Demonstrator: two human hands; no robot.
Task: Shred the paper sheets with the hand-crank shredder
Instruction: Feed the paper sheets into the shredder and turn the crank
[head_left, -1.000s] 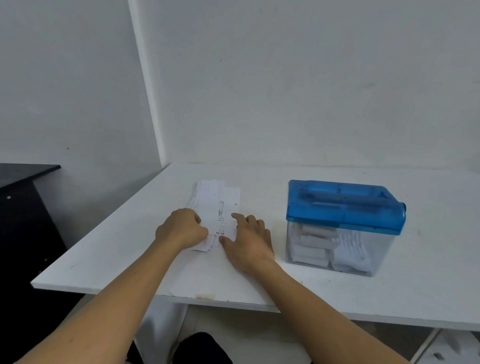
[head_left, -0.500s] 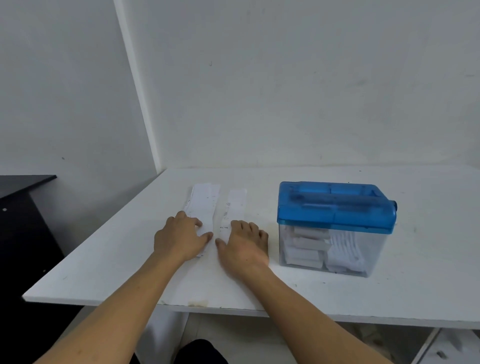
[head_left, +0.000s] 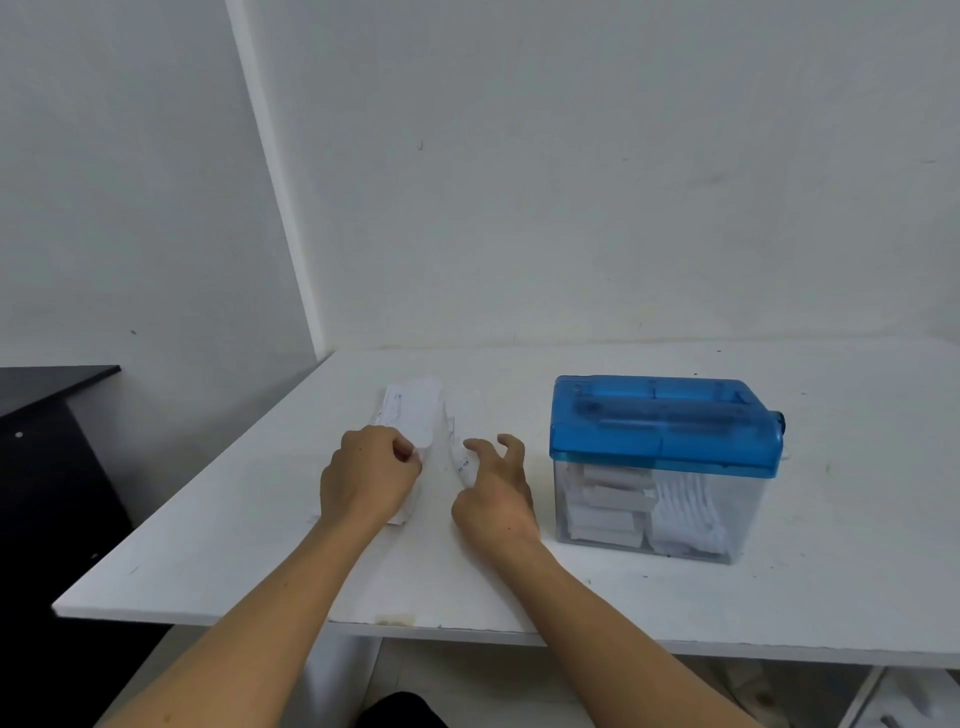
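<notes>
A small stack of white paper sheets (head_left: 413, 408) lies on the white table (head_left: 675, 597), left of the shredder. My left hand (head_left: 366, 475) has its fingers curled round the stack's near end, which is bent up a little. One narrow sheet (head_left: 457, 434) lies apart, just right of the stack. My right hand (head_left: 493, 491) is over its near end with fingers spread and bent; only the thumb tip seems to touch it. The hand-crank shredder (head_left: 665, 426) has a blue lid and a clear bin (head_left: 737, 519) holding shredded paper. Neither hand touches it.
The table stands in a corner of white walls. A black piece of furniture (head_left: 47, 415) is beyond its left edge. The front edge runs close under my forearms, with a chipped spot (head_left: 395, 619) on it.
My left hand went from lying flat on the stack to curling round its near end. My right hand lifted its fingers off the single sheet and bent them.
</notes>
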